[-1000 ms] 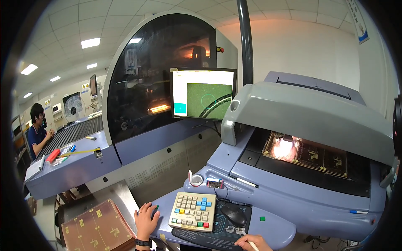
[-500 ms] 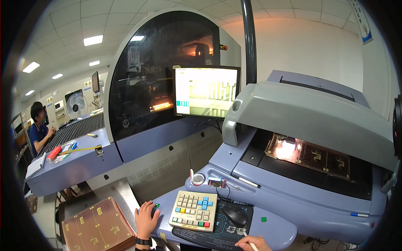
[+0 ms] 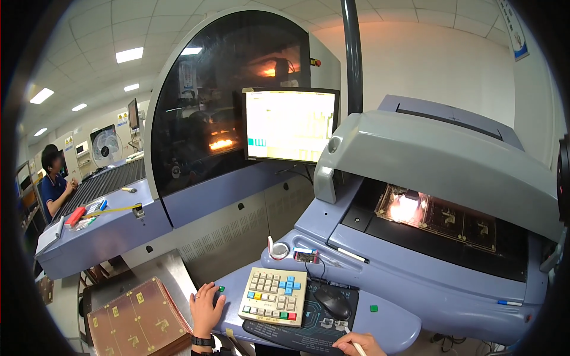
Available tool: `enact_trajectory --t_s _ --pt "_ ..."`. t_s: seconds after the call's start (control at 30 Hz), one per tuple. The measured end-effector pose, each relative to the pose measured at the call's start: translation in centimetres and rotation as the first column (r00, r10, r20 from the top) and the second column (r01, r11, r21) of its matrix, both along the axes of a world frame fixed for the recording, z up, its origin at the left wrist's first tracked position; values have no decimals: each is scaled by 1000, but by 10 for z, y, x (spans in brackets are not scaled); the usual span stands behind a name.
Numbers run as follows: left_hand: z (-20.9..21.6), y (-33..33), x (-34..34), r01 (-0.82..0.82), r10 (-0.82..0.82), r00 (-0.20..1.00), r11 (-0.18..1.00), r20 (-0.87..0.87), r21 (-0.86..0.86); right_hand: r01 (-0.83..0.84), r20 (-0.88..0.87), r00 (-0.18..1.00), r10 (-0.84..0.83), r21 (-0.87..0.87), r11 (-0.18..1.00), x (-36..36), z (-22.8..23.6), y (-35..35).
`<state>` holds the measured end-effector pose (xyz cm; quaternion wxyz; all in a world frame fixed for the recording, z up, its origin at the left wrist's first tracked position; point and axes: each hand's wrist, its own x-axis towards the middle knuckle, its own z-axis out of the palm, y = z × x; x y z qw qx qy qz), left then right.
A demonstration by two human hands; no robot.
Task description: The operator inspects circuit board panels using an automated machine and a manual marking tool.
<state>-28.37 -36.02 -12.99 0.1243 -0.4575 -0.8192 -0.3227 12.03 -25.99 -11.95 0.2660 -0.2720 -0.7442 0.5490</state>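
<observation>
My left hand (image 3: 206, 305), with a black wrist strap, rests on the left edge of the blue-grey console (image 3: 389, 332). Its fingers are spread beside a small green button (image 3: 222, 289). At the lower edge my right hand (image 3: 369, 343) pinches a slim off-white stick, like a pen (image 3: 359, 349), below the dark mouse mat (image 3: 279, 336). A beige keypad (image 3: 272, 295) with some coloured keys lies between the hands. Next to it a black mouse (image 3: 333, 303) sits on the mat. Brown patterned panels (image 3: 127, 326) are stacked left of my left hand.
A monitor (image 3: 291, 126) shows a bright yellowish picture. Under the machine's grey hood (image 3: 439, 154), a strong light falls on a patterned panel (image 3: 460, 221). Another green button (image 3: 373, 308) is at the right. A person (image 3: 53, 178) sits far left beside a roller conveyor (image 3: 113, 185).
The monitor's picture has changed from clear dark track shapes to a paler, washed-out one. The view has shifted slightly. Both hands stay nearly where they were.
</observation>
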Motion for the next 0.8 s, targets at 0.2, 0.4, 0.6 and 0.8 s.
enact_trajectory --t_s 0.2,0.4,0.6,0.8 --pt "-1 0 -1 2 -2 1000 1000 -10 8 -30 65 997 34 -58 998 3 -4 1" --pt "0 1 0 -1 1 1000 1000 -2 -10 -65 133 988 81 -121 991 2 2 -2" --pt "3 -2 1 -10 10 1000 1000 6 -22 99 -118 990 -78 183 978 -7 38 -22" --pt "4 0 1 -2 2 1000 1000 3 -16 99 -100 991 -85 139 985 -7 37 -22"
